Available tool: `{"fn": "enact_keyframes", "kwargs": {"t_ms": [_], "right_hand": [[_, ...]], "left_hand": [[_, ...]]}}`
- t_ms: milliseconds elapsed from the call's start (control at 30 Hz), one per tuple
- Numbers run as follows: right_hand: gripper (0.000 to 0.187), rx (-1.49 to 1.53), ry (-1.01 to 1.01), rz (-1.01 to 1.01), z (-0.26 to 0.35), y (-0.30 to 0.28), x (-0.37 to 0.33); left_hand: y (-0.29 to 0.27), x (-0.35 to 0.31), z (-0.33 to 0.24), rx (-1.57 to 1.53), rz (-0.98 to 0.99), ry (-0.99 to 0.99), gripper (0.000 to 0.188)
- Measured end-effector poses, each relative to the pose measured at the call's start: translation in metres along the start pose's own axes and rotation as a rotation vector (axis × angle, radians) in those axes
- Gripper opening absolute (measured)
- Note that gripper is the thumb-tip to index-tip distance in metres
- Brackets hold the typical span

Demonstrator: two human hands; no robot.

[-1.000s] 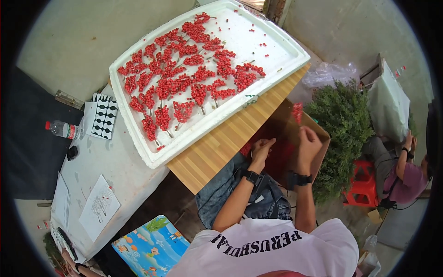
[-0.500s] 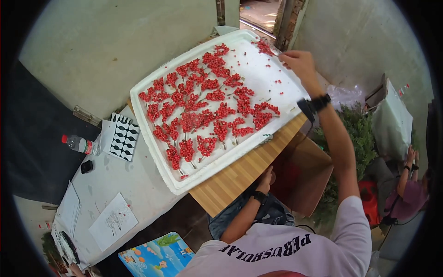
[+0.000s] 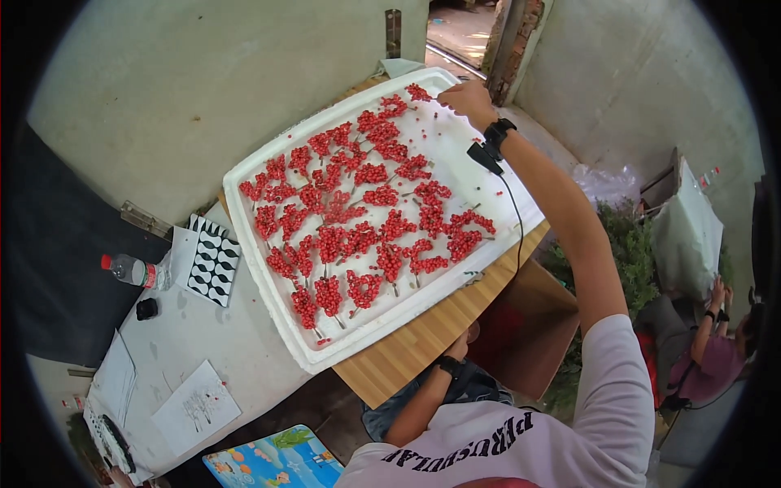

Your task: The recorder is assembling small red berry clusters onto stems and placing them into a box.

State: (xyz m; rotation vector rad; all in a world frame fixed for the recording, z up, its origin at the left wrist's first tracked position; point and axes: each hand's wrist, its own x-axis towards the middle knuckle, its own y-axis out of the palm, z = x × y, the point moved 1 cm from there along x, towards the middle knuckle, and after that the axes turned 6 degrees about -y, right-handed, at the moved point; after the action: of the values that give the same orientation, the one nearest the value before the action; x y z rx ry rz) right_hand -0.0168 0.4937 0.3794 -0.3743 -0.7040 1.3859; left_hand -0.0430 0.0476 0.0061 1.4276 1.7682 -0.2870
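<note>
A white foam tray (image 3: 486, 175) holds many sprigs of red berries (image 3: 370, 173) laid in loose rows, covering its left and middle. At the tray's far corner my right hand (image 3: 470, 101), wearing a black wristband, pinches the stem of one red berry sprig (image 3: 418, 92). That sprig is at or just above the tray surface; which of the two I cannot tell. My left hand (image 3: 458, 348) is low by my lap, beside the wooden board's near edge. Its fingers are mostly hidden, and what it touches is unclear.
The tray overlaps a wood-grain board (image 3: 407, 350). An open cardboard box (image 3: 541, 325) stands below at the right, near green foliage (image 3: 626, 252). On the left table are a plastic bottle (image 3: 130, 270), a patterned box (image 3: 213, 260) and paper (image 3: 198, 407). Another person (image 3: 708, 362) sits far right.
My right hand has moved left along the tray's far end, carrying the berry sprig from the far right corner toward the other sprigs. The view has shifted slightly; my left hand stays low.
</note>
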Motion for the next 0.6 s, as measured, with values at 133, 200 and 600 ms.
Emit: {"fn": "enact_keyframes", "kwargs": {"t_ms": [133,200,600], "right_hand": [[0.023,-0.008,-0.042,0.057,0.023,0.021,0.005],[0.023,-0.024,-0.045,0.064,0.022,0.023,0.011],[0.027,-0.083,-0.006,0.115,0.036,0.027,0.001]], "left_hand": [[-0.018,0.022,0.012,-0.053,0.049,0.043,0.028],[-0.012,0.017,0.008,-0.044,0.061,0.157,0.027],[-0.003,-0.022,-0.038,-0.242,0.075,0.054,0.020]]}}
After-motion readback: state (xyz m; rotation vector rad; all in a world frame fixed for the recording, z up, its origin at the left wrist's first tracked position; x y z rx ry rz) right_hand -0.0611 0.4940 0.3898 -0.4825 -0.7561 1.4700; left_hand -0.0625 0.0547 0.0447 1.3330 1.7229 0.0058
